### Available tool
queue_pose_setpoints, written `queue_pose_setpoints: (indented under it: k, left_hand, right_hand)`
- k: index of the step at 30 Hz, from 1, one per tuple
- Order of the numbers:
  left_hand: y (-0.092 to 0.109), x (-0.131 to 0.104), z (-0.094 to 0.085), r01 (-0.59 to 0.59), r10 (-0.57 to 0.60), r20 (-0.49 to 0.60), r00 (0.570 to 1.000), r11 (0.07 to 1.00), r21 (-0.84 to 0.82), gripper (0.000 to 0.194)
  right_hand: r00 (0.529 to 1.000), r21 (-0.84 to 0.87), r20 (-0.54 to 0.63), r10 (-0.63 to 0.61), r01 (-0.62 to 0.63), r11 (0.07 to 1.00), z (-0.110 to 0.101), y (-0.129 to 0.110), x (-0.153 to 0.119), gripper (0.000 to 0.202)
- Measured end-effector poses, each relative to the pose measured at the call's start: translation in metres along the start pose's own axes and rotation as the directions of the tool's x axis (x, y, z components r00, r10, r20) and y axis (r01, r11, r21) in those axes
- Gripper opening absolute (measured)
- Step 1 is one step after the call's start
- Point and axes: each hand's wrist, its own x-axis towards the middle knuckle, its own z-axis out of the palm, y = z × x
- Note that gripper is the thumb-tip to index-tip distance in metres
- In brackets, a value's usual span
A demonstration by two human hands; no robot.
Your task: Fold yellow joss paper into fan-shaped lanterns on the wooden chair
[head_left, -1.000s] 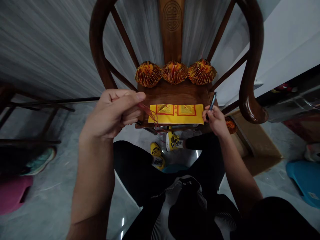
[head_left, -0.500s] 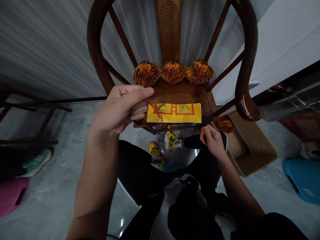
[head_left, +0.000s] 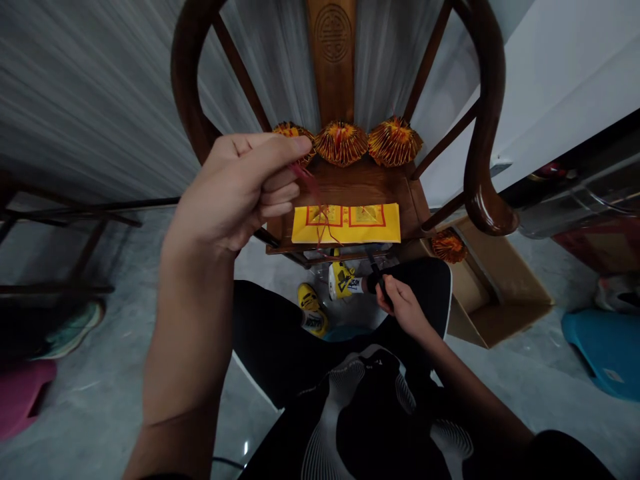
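My left hand (head_left: 250, 180) is raised over the left of the chair seat, pinching red strings (head_left: 317, 200) that dangle in front of a yellow paper stack (head_left: 345, 233). That stack, with red frames and gold squares, lies along the seat's front edge. Below the stack's right part, my right hand (head_left: 397, 300) grips a dark, thin tool (head_left: 376, 269), its tip pointing up toward the seat edge; what kind of tool is too dim to tell. Three pleated orange-gold paper bundles (head_left: 341, 143) stand in a row at the back of the seat, the left one partly behind my left hand.
The wooden chair's curved arm (head_left: 487, 133) rises at the right. Beside the seat, an open cardboard box (head_left: 515, 267) stands on the floor, with another pleated bundle (head_left: 449, 245) at its corner. A blue stool (head_left: 605, 353) is far right, a pink one (head_left: 23, 393) far left.
My left hand has risen slightly with the strings. My right hand has moved left and down from the stack's right end, and the dark tool now shows more clearly, slanting up-left.
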Motion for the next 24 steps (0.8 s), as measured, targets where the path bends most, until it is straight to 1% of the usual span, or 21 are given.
queue_pose_setpoints:
  k: [2, 4, 5, 7, 9, 11, 13, 15, 17, 20, 22, 23, 24]
  left_hand:
    - [0.002, 0.002, 0.001, 0.008, -0.008, -0.030, 1.000, 1.000, 0.004, 0.055]
    - [0.003, 0.006, 0.000, -0.016, 0.016, -0.036, 0.999, 1.000, 0.012, 0.057]
    - [0.002, 0.008, -0.001, -0.042, 0.042, -0.015, 0.999, 0.999, 0.021, 0.057]
    - [0.000, 0.013, -0.003, -0.103, 0.100, 0.066, 0.993, 0.993, 0.052, 0.059]
    - [0.000, 0.017, -0.003, -0.166, 0.153, 0.116, 0.982, 0.979, 0.116, 0.061]
    - [0.001, 0.017, -0.001, -0.201, 0.187, 0.085, 0.979, 0.957, 0.207, 0.063]
    - [0.003, 0.015, 0.003, -0.173, 0.170, 0.035, 0.985, 0.956, 0.238, 0.064]
    - [0.007, 0.011, 0.007, -0.111, 0.111, 0.014, 0.994, 0.979, 0.170, 0.058]
    - [0.011, 0.007, 0.011, -0.083, 0.082, 0.009, 0.997, 0.994, 0.078, 0.052]
    - [0.016, 0.002, 0.015, -0.093, 0.093, -0.002, 0.996, 0.995, 0.023, 0.050]
    - [0.018, 0.001, 0.018, -0.082, 0.082, -0.014, 0.996, 0.996, 0.024, 0.050]
    - [0.019, 0.001, 0.020, -0.068, 0.070, -0.032, 0.997, 0.997, 0.038, 0.050]
    - [0.020, 0.002, 0.021, -0.051, 0.056, -0.075, 0.996, 0.996, 0.071, 0.052]
  right_hand:
    - [0.997, 0.085, 0.063, 0.037, -0.042, 0.996, 0.005, -0.001, -0.004, 0.063]
    - [0.993, 0.130, 0.110, 0.037, -0.051, 0.990, 0.013, -0.001, -0.008, 0.060]
    - [0.991, 0.149, 0.127, 0.029, -0.048, 0.988, 0.018, 0.000, -0.009, 0.059]
    - [0.989, 0.201, 0.149, 0.015, -0.045, 0.979, 0.032, 0.004, -0.008, 0.058]
    - [0.989, 0.264, 0.144, 0.027, -0.064, 0.962, 0.050, 0.010, -0.003, 0.059]
    - [0.993, 0.328, 0.098, 0.069, -0.098, 0.940, 0.069, 0.018, 0.008, 0.062]
    - [0.993, 0.371, 0.047, 0.110, -0.119, 0.921, 0.086, 0.026, 0.024, 0.065]
    - [0.992, 0.386, 0.021, 0.121, -0.119, 0.915, 0.099, 0.032, 0.041, 0.064]
    - [0.993, 0.386, 0.002, 0.120, -0.112, 0.916, 0.108, 0.039, 0.057, 0.060]
    - [0.990, 0.372, -0.031, 0.141, -0.119, 0.921, 0.116, 0.050, 0.073, 0.055]
    - [0.985, 0.357, -0.032, 0.167, -0.145, 0.923, 0.118, 0.060, 0.075, 0.051]
    - [0.983, 0.350, -0.025, 0.181, -0.161, 0.923, 0.119, 0.065, 0.074, 0.049]
    - [0.981, 0.342, -0.017, 0.195, -0.177, 0.923, 0.119, 0.070, 0.073, 0.047]
